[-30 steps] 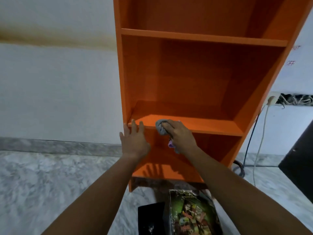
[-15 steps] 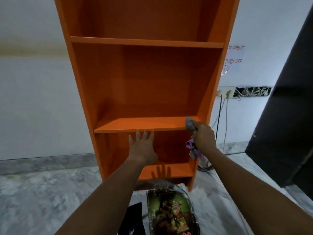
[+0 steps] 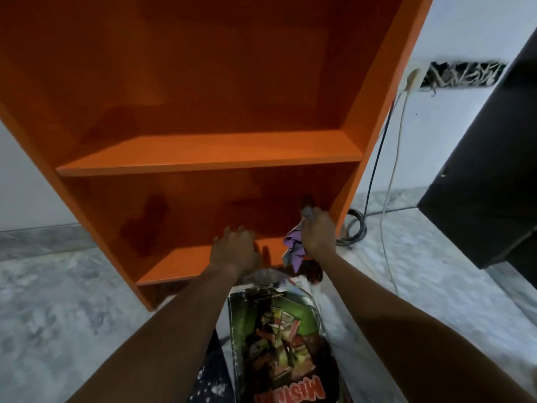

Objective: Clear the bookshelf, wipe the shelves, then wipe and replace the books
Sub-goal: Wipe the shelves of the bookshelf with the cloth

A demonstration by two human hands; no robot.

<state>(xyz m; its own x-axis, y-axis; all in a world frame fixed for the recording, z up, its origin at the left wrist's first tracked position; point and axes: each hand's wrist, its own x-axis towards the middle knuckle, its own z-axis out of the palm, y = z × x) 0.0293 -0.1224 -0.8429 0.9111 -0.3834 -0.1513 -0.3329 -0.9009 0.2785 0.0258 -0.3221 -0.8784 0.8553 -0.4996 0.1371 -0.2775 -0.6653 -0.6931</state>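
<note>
Grey-white marbled floor (image 3: 58, 315) meets a plain white wall (image 3: 465, 30), against which stands an orange bookshelf (image 3: 386, 97). Its middle shelf (image 3: 209, 154) and bottom shelf (image 3: 180, 264) carry no books. The right hand (image 3: 318, 231) is inside the lower compartment at its right end, close to the right side panel, fingers curled tight round a grey and purple cloth (image 3: 293, 248). The bunched grey end projects above the knuckles and the purple folds hang below the palm. Contact between cloth and panel cannot be confirmed. The left hand (image 3: 235, 251) is over the front of the bottom shelf, fingers spread and loosely bent, holding nothing; whether it touches the board is unclear. A stack of books (image 3: 279, 335) lies on the floor just before the shelf, between the forearms, an illustrated green cover uppermost. Right of the unit, cables (image 3: 353, 228) run down from a wall socket (image 3: 412, 78), beside a dark cabinet (image 3: 488, 170).
</note>
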